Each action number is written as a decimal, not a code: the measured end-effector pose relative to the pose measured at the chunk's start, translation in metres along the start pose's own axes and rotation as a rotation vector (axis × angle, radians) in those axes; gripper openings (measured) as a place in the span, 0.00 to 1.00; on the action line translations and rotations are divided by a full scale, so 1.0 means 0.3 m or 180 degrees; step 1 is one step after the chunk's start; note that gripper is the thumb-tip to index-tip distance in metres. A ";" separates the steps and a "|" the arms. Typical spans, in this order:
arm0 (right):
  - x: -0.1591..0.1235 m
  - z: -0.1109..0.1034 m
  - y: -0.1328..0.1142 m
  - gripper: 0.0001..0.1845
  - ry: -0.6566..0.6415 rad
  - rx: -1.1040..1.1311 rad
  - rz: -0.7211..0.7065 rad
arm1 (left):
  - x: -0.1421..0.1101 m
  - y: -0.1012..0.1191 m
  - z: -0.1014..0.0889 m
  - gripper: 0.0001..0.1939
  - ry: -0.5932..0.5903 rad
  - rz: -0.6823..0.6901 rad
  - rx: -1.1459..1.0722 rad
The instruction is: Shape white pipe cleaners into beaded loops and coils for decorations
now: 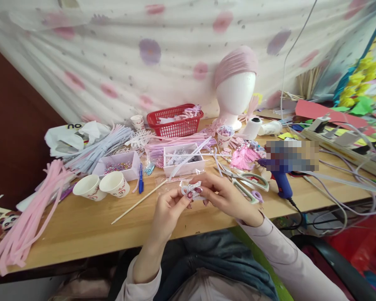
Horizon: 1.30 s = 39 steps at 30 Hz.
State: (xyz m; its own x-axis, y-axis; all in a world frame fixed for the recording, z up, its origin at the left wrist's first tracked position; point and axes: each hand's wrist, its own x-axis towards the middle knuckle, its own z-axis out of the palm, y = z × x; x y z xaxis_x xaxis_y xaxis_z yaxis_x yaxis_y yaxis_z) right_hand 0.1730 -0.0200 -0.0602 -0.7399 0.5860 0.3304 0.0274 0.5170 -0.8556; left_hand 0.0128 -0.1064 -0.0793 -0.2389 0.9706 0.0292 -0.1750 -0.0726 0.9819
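Note:
My left hand [170, 205] and my right hand [223, 193] meet above the front part of the table, fingertips pinched together. Between them is a small pale lavender-white looped craft piece [188, 189], bow-like, with something shiny on it; the fingers cover part of it. Just beyond the hands, a white box [183, 169] holds small parts, with pale lavender strips [192, 156] lying across it. Scissors [250, 179] with pale green-and-white handles lie to the right of my right hand, beside a small purple ring [257, 195]. A thin wooden stick [138, 202] rests left of my left hand.
Paper cups [115, 185], a blue pen [141, 179] and a bead box [119, 165] stand left. Pink strips [34, 213] overhang the front edge. Behind are a red basket [175, 122] and a foam head [235, 92]. A blue glue gun [282, 179] and cables lie right.

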 end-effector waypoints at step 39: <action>-0.086 0.019 0.005 0.11 0.1074 -0.0524 -0.1148 | -0.075 0.001 0.152 0.11 0.0916 0.0354 -0.0694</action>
State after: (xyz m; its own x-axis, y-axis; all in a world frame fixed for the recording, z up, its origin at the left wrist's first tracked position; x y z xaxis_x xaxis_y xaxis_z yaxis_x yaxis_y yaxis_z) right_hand 0.1883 -0.0378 -0.0721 -0.4646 0.5071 0.7260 -0.0639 0.7985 -0.5986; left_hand 0.0615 -0.1178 -0.0711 -0.5210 0.8522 0.0492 -0.3247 -0.2512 0.9118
